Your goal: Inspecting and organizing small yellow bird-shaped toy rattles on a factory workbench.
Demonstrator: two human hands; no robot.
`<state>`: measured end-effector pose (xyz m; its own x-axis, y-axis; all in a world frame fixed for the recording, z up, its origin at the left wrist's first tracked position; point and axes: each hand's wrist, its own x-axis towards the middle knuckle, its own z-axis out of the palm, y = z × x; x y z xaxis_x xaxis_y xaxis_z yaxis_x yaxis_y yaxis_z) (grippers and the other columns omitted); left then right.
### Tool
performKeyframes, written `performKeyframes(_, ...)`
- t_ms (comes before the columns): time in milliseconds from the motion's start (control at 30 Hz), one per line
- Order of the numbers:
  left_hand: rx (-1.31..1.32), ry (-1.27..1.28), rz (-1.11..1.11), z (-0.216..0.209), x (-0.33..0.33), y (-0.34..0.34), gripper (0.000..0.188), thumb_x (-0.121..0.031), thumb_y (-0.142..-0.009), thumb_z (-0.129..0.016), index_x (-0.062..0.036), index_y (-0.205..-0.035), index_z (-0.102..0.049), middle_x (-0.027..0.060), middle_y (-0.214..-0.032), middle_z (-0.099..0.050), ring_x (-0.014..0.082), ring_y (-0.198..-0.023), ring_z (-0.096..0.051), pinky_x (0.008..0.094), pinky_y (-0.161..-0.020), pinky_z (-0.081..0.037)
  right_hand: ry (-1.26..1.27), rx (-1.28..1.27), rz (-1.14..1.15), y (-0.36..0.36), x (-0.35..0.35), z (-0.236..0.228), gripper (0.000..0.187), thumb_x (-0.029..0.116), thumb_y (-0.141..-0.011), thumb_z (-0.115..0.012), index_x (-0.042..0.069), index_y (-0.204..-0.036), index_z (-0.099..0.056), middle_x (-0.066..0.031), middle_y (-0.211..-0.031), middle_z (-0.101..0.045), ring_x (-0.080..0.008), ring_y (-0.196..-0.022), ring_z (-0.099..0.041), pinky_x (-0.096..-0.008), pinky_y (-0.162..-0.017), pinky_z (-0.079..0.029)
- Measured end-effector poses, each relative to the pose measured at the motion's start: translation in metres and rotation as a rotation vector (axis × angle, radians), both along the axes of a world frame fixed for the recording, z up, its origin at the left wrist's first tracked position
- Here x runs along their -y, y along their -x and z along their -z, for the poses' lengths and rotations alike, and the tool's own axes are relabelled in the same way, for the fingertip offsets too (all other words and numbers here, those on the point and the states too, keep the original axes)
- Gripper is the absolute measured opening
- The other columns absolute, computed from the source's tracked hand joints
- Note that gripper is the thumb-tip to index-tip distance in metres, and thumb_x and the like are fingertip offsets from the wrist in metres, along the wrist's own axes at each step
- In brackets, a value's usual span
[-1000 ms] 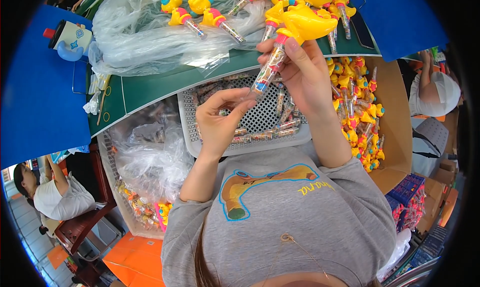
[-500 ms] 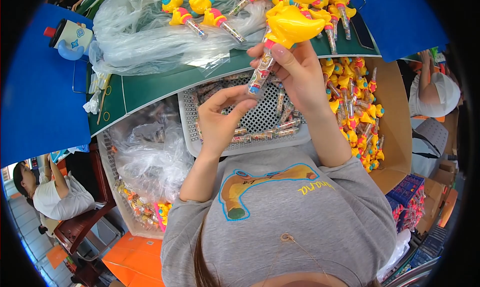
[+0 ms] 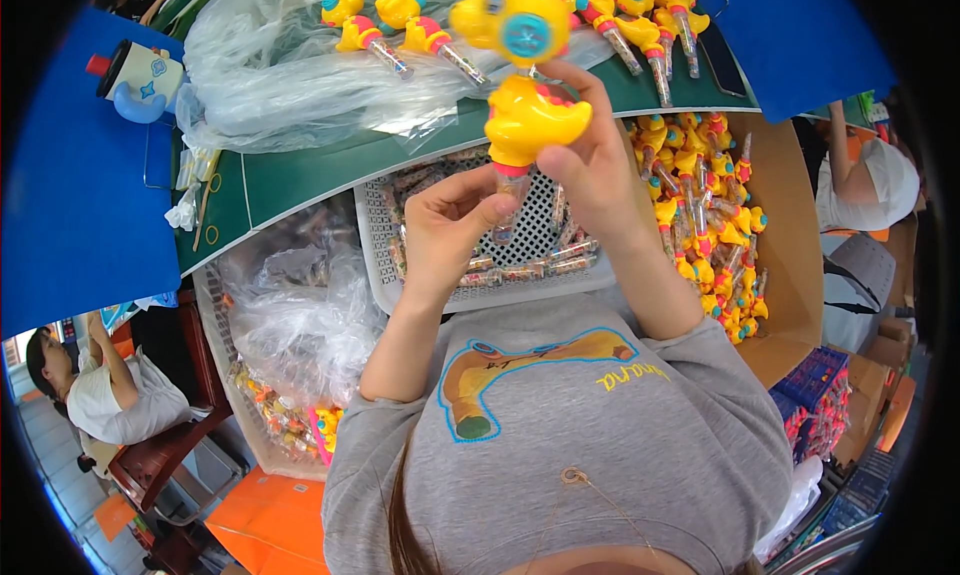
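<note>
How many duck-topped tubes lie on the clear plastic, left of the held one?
2 in view: one duck-topped tube near the middle, a second duck-topped tube just right of it. The held duck-topped tube might hide more.

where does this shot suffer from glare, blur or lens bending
In the head view, the green table's front edge bows with the fisheye, and the corners go black; also in the head view, bright glints sit on the clear plastic bag and the yellow duck toy, whose tube looks soft, perhaps from motion.
</note>
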<state>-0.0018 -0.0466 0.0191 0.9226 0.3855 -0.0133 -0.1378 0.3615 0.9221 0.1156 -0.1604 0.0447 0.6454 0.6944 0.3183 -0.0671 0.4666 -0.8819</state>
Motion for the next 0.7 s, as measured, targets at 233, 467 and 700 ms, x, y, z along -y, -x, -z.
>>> performKeyframes(233, -0.044, 0.164, -0.029, 0.01, 0.001, -0.007, 0.034, -0.015, -0.086, -0.067, 0.0035, -0.113, -0.06, 0.0067, -0.097, -0.067, 0.0128, -0.086, -0.063, 0.0247, -0.074, -0.05, 0.05, -0.119, 0.043, 0.009, -0.001, 0.006, 0.053, 0.009, -0.085, -0.066, 0.0, -0.129, -0.039, -0.0094, -0.114, -0.057, -0.0151, -0.103, -0.057, -0.0288, -0.086, -0.049)
performKeyframes(467, -0.058, -0.151, -0.251, 0.026, 0.009, -0.016, 0.039, -0.012, -0.089, -0.062, 0.0018, -0.124, -0.05, 0.0089, -0.115, -0.059, 0.0172, -0.106, -0.056, 0.0286, -0.091, -0.045, 0.113, -0.323, 0.056, 0.016, 0.004, 0.031, 0.059, 0.017, -0.091, -0.061, 0.005, -0.14, -0.032, -0.0063, -0.122, -0.053, -0.0123, -0.108, -0.053, -0.0277, -0.088, -0.047)
performKeyframes(700, -0.044, -0.353, -0.217, 0.033, 0.027, -0.022, 0.033, -0.009, -0.092, -0.052, 0.0022, -0.124, -0.048, 0.0126, -0.123, -0.053, 0.0194, -0.117, -0.049, 0.0339, -0.101, -0.038, 0.113, -0.697, 0.174, 0.018, 0.049, 0.061, 0.04, 0.024, -0.093, -0.057, 0.013, -0.129, -0.044, -0.0016, -0.115, -0.057, -0.0136, -0.104, -0.058, -0.0332, -0.082, -0.053)
